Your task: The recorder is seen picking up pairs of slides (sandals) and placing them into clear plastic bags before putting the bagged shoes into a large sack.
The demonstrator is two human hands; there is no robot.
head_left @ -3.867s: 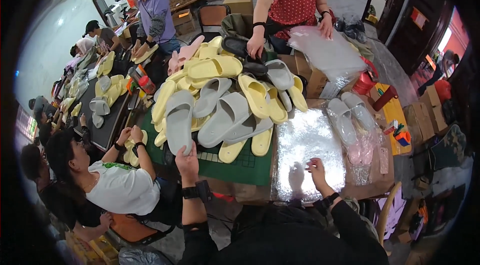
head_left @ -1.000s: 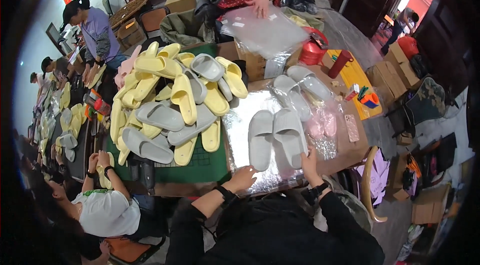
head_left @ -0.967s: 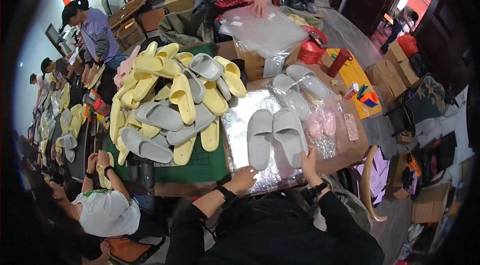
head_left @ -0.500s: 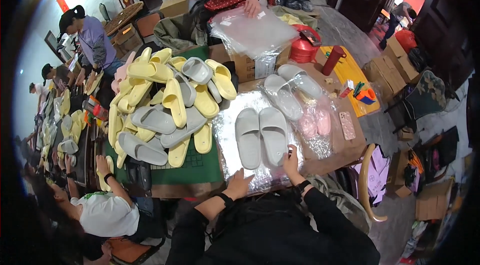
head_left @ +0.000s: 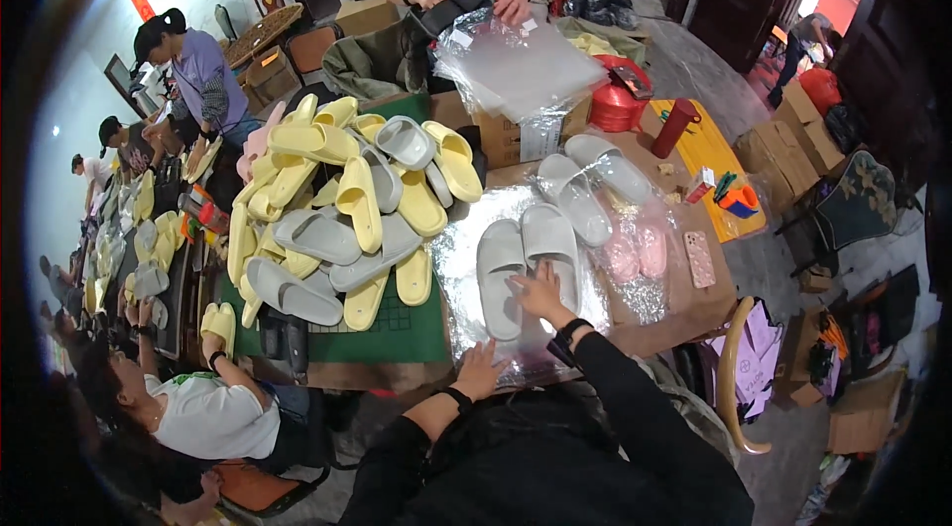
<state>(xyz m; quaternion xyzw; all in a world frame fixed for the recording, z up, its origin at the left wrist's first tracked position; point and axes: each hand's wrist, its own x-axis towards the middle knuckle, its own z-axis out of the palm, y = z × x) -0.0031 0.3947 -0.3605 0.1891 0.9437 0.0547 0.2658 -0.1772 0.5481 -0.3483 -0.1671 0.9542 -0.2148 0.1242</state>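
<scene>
Taking the grey pair [head_left: 548,233] as the clock's centre, the left hand [head_left: 480,370] is resting at seven o'clock by the near edge of the film [head_left: 456,263], its grip spread and pinching nothing visible. The right hand [head_left: 540,293] is lying over the pair's footbeds, fingers also spread; how hard it is pressing, I cannot tell. The pair is sitting side by side on the film, toes pointing to twelve. Uneven pressure could be skewing one slipper, or sending the slick film sliding over the table [head_left: 684,313]; the loose plastic around the wrapped pair [head_left: 577,199] at one o'clock could be snagging a toe. A knock could be toppling the uneven pile [head_left: 322,233] at ten. The grey pair is looking like matte foam, rounded and broad-strapped, while the film is gleaming and wrinkling. Small pink slippers [head_left: 653,250] are lying in crinkled plastic towards three. Farther off, at twelve, cloudy flat sheets [head_left: 521,60] are covering a carton [head_left: 560,129] beneath another person's hands [head_left: 514,4].
</scene>
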